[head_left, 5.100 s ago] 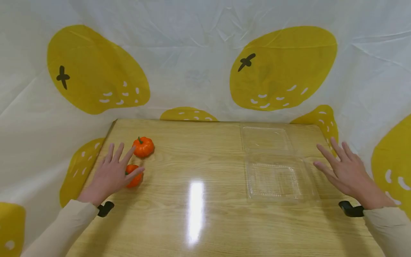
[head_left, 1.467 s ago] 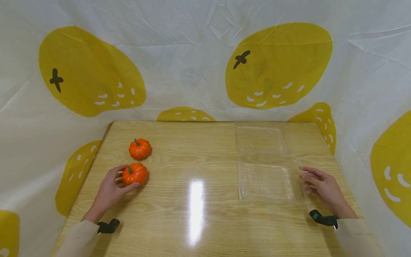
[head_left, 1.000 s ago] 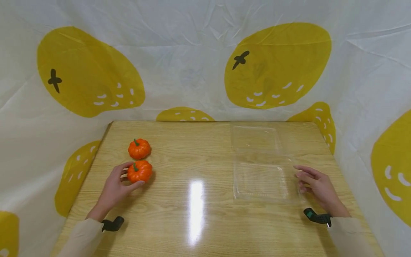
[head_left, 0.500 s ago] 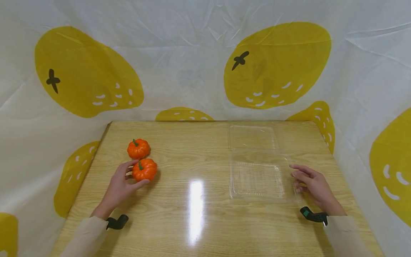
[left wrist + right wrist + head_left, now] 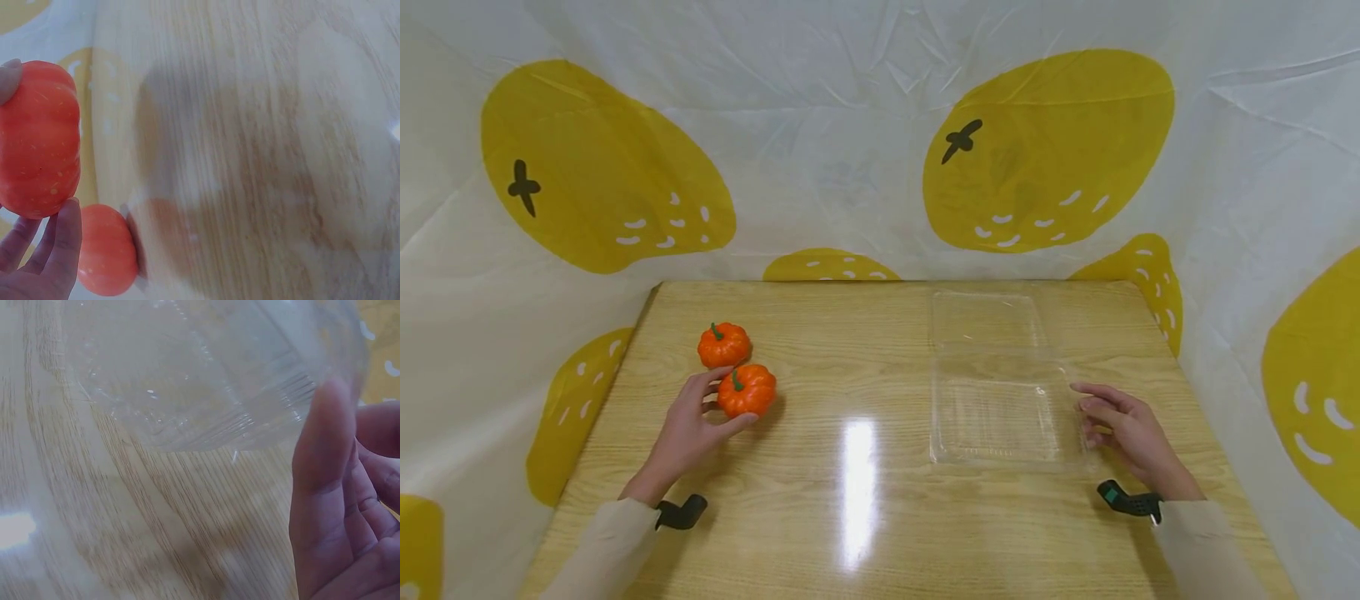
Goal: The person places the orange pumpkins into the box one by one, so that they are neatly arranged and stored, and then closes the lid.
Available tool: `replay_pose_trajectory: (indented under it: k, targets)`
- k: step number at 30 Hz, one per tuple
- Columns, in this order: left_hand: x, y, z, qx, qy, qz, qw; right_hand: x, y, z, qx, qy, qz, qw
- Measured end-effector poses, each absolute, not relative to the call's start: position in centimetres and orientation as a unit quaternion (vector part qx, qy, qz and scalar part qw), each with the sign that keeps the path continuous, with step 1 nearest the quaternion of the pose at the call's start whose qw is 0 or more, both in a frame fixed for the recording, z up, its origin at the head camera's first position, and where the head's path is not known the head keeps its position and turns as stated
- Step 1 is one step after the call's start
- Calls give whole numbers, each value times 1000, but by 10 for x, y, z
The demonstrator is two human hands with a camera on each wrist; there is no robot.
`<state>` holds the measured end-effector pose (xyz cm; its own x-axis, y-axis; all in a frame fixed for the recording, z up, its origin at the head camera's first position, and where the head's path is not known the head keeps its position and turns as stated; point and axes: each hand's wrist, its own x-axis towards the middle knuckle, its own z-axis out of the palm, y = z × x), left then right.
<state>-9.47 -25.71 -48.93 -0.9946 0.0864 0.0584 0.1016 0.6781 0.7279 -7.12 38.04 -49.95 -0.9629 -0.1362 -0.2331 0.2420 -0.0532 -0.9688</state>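
My left hand (image 5: 688, 429) grips a small orange pumpkin with a green stem (image 5: 748, 392), thumb on its near side and fingers behind. In the left wrist view this pumpkin (image 5: 39, 140) appears raised off the table. A second orange pumpkin (image 5: 723, 344) sits just behind it on the wood; the left wrist view shows that pumpkin (image 5: 107, 250) below my fingers. On the right lies a clear plastic clamshell box (image 5: 1000, 421), lid folded back. My right hand (image 5: 1131, 429) pinches the box's right edge between thumb and curled fingers; the right wrist view shows the thumb (image 5: 325, 437) against the plastic.
The wooden table (image 5: 850, 350) meets a white curtain (image 5: 835, 150) with yellow fruit prints at the back and sides. A bright light reflection (image 5: 859, 492) falls on the table's middle. Dark wrist mounts (image 5: 681, 512) hang at both cuffs.
Both hands came down from spread fingers. My left hand took the nearer pumpkin and moved it right and slightly back. The box has slid left with my right hand.
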Motion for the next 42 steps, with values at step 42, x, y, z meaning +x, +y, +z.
replay_pose_trajectory:
  k: [42]
  targets:
    - [-99, -216, -477, -131, -899, -418, 30, -71, 319, -514, 32, 659, -739, 136]
